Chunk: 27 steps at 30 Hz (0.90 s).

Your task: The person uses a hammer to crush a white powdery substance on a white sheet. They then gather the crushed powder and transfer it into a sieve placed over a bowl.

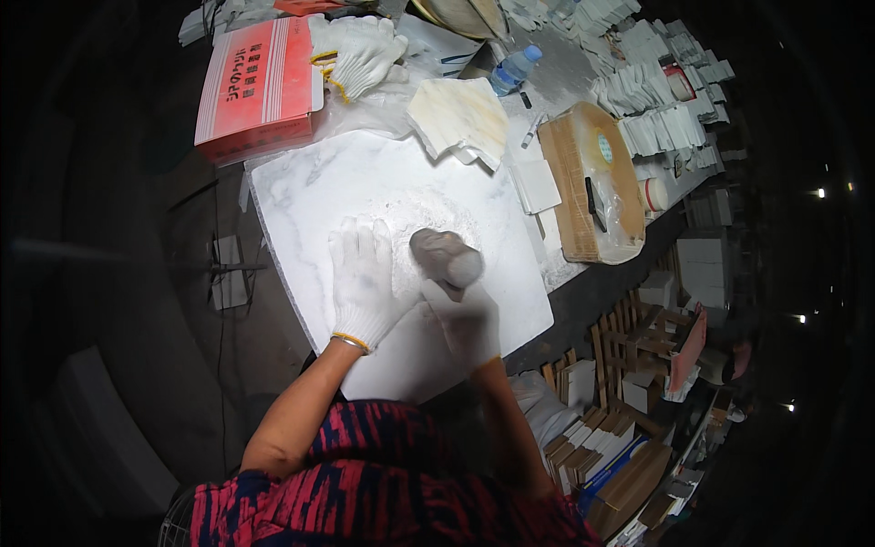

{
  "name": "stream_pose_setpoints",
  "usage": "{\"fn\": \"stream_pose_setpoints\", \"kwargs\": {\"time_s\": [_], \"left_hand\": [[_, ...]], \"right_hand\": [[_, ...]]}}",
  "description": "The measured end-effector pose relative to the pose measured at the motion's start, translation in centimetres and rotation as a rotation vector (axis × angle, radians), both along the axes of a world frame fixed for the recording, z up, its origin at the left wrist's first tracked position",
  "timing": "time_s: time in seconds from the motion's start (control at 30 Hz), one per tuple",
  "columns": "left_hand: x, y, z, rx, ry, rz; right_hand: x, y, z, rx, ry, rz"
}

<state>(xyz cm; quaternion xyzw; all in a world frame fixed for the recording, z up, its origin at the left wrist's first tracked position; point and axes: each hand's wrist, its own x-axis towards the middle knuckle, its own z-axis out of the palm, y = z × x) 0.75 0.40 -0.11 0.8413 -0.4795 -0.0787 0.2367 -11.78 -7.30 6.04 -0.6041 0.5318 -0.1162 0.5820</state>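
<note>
"What's closest to the worker?"

"The body in a dark, red-streaked garment (pixel 365 497), right up at the near edge of the white slab (pixel 310 196). Both hands wear pale gloves."

"And the left hand?"

"The left hand (pixel 363 284) lies flat on the slab, fingers stretched out and released. Plain white surface runs from it to the left edge, which is near."

"The right?"

"The right hand (pixel 463 321) is blurred, its fingers looking clasped around a grey lump (pixel 444 255); I can't make out what that is. It's around the middle of the slab, just beside the left hand, with a wider strip of slab toward the right edge."

"Anything around it?"

"White powder (pixel 428 211) just beyond. Then a broken stone piece (pixel 460 114) at the slab's far edge, which narrows the room that way."

"And the sides?"

"Right of the slab, small white tiles (pixel 535 187) and a cut-down carton (pixel 563 191) crowd the desk (pixel 558 96). At the far left corner, a red box (pixel 255 82) with spare gloves (pixel 360 55) beside it."

"Farther off?"

"A blue-capped bottle (pixel 513 71), then rows of stacked tiles (pixel 638 87) along the desk's far right."
</note>
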Motion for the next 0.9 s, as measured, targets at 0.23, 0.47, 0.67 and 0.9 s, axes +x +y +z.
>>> {"fn": "stream_pose_setpoints", "kwargs": {"time_s": [0.23,0.47,0.67,0.9], "left_hand": [[-0.1,0.2,-0.8,0.08,-0.022,0.011],[-0.2,0.6,-1.5,-0.048,-0.03,0.03],[-0.9,-0.5,-0.9,-0.046,-0.044,0.006],[-0.6,0.4,-1.8,0.014,-0.079,0.033]], "right_hand": [[0.0,-2.8,-2.7,0.345,-0.127,0.035],[0.7,-1.2,6.6,0.112,-0.206,-0.028],[-0.2,-2.6,-2.9,0.101,0.259,0.127],[-1.1,-2.6,-1.0,0.357,-0.128,0.102]]}}
